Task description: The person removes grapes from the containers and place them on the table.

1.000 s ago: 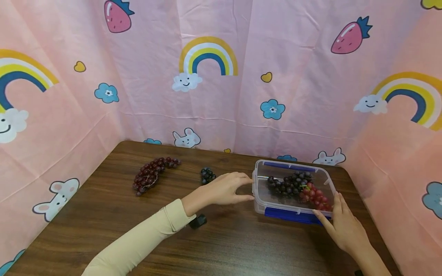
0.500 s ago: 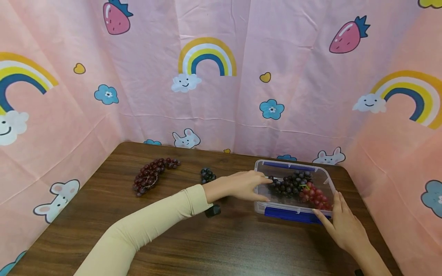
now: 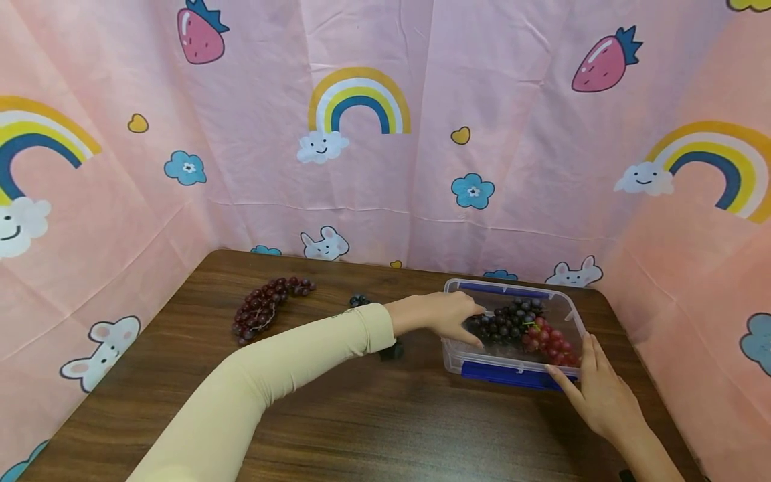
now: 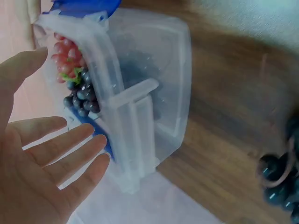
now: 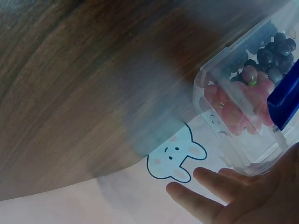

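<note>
A clear plastic container [image 3: 506,363] with blue latches stands at the right of the table. In it lie a bunch of black grapes [image 3: 512,323] and a bunch of red grapes [image 3: 551,343]. My left hand [image 3: 448,314] reaches over the container's left side, its fingertips close by the black grapes in the head view. Its fingers are spread with nothing between them, as the left wrist view shows. My right hand [image 3: 605,398] rests against the container's near right corner, thumb at the front rim and straight fingers along the right side.
A long bunch of dark red grapes [image 3: 262,308] lies at the table's back left. A small bunch of black grapes [image 3: 359,300] is partly hidden behind my left sleeve [image 3: 289,355]. A patterned pink curtain [image 3: 373,174] surrounds the wooden table [image 3: 385,415].
My left hand has moved right, from the container's left edge to over its inside by the black grapes. The right hand and the container have stayed in place.
</note>
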`<state>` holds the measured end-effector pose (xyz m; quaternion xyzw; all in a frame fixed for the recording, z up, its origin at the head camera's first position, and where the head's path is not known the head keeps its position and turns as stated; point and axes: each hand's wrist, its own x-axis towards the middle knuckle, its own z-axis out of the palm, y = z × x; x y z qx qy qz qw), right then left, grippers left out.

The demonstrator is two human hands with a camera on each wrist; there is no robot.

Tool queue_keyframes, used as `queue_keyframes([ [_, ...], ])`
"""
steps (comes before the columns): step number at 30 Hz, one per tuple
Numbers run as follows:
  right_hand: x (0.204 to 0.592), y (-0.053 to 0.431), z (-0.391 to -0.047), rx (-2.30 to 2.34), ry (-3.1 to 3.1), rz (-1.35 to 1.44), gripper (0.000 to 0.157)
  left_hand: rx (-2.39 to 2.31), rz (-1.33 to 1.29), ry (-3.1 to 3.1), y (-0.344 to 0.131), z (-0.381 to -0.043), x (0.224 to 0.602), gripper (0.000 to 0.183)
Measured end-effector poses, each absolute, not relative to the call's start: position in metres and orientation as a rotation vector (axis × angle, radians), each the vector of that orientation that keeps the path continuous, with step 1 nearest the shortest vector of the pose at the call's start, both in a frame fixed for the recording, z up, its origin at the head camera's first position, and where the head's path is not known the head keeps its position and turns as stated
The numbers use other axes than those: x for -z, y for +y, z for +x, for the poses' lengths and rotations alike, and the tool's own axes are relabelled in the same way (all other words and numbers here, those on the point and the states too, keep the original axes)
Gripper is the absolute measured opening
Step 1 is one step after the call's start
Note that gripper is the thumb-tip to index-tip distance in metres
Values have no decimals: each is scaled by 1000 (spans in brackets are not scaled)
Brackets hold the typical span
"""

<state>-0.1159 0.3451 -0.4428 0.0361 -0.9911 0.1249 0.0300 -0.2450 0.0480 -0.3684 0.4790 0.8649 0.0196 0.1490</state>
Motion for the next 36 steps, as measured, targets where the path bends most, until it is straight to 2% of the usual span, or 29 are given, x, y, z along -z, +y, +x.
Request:
queue_keyframes([
  [16,446,353,-113,-386,-3049,77,104,10,1385,2385,97,-264,355,72],
  [24,445,346,-120,-377,-3029,110,103,61,1307,2410,119,-271,354,72],
  [29,446,345,-120,-374,-3033,112,103,115,1305,2402,132,-275,359,70],
  [36,446,345,-117,-388,-3032,89,103,211,1257,2424,147,-282,369,78],
])
